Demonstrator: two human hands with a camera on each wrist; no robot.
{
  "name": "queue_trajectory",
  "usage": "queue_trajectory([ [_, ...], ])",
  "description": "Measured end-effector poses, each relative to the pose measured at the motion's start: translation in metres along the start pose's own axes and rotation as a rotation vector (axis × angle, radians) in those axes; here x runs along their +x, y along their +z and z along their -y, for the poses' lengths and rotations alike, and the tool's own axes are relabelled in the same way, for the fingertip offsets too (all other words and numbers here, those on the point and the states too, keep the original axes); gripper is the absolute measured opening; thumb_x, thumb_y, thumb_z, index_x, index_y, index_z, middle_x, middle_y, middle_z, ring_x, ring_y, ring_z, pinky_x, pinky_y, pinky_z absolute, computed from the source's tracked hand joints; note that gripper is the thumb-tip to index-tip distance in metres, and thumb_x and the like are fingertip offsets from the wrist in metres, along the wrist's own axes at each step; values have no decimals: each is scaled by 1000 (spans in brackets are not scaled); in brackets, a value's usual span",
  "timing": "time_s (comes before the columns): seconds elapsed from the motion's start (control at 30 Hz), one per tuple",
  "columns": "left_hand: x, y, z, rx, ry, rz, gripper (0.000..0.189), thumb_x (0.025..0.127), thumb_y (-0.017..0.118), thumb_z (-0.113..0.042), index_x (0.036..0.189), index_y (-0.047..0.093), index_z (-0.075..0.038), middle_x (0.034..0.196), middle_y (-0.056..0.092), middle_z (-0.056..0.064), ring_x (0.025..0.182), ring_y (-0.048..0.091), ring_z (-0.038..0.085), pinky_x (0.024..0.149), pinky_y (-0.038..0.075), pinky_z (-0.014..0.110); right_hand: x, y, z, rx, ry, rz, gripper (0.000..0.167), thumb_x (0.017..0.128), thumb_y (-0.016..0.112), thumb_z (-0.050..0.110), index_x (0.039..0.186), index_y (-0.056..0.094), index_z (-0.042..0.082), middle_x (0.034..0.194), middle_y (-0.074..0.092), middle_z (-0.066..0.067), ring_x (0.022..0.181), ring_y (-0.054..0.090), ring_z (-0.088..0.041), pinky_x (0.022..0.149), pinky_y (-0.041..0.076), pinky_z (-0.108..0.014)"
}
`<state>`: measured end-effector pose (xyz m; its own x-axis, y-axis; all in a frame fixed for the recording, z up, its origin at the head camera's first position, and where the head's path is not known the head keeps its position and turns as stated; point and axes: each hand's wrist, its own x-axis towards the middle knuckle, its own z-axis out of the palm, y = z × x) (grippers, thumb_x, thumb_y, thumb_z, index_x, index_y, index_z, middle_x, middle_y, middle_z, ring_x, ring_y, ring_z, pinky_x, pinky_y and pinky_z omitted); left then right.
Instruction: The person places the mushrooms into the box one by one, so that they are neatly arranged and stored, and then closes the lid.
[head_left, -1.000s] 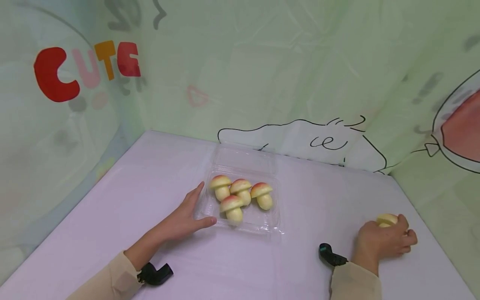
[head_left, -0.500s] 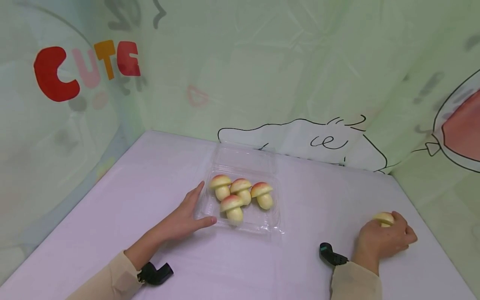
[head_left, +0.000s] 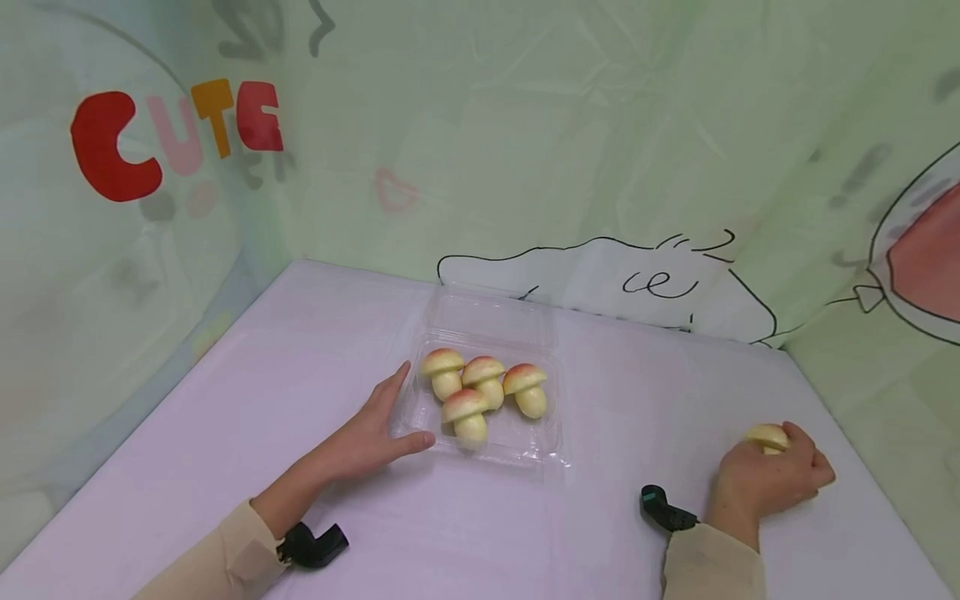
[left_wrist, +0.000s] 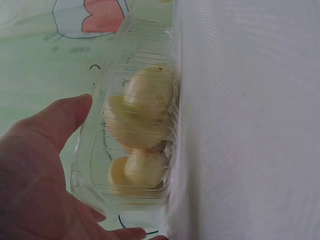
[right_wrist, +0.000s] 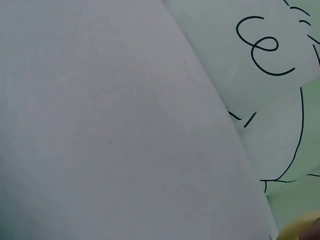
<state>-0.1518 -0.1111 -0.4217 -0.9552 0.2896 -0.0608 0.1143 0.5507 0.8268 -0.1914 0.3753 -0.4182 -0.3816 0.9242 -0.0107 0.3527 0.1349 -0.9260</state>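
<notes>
In the head view a clear plastic clamshell box (head_left: 517,437) lies with its lid (head_left: 491,321) folded back. Several yellow mushrooms with pink-tinged caps, such as the front mushroom (head_left: 465,419), sit inside its base. My left hand (head_left: 367,437) spreads around the box's left side, thumb and fingers extended; the left wrist view shows the thumb (left_wrist: 75,112) right at the rim. Far to the right, my right hand (head_left: 772,479) grips another mushroom (head_left: 768,433), its cap showing above the thumb and its lower part mostly hidden. Only a yellow edge of that mushroom (right_wrist: 295,227) shows in the right wrist view.
A pale lilac tabletop (head_left: 600,533) lies under everything. Printed green cloth walls (head_left: 525,125) rise at the back and both sides. Each wrist wears a black camera mount, such as the left mount (head_left: 311,546).
The mushroom in my right hand has turned and shifted slightly left as the fingers drew in around it. My left hand and the box have stayed put.
</notes>
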Motion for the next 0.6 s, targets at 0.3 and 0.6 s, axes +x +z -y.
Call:
queue_trajectory([
  [0.3, 1, 0, 1, 10, 8, -4, 110, 91, 74, -52, 168, 2, -21, 173, 10, 17, 159, 15, 38, 124, 20, 63, 0, -2, 6, 101, 14, -5, 38, 105, 52, 12, 138, 65, 25, 131, 34, 20, 142, 35, -12, 114, 32, -18],
  [0.6, 1, 0, 1, 7, 7, -2, 112, 90, 74, -52, 168, 1, -20, 172, 9, 18, 159, 14, 38, 124, 20, 63, -6, -4, 13, 74, -13, -11, 46, 103, 52, 8, 144, 61, 27, 132, 31, 22, 146, 31, -13, 119, 27, -21],
])
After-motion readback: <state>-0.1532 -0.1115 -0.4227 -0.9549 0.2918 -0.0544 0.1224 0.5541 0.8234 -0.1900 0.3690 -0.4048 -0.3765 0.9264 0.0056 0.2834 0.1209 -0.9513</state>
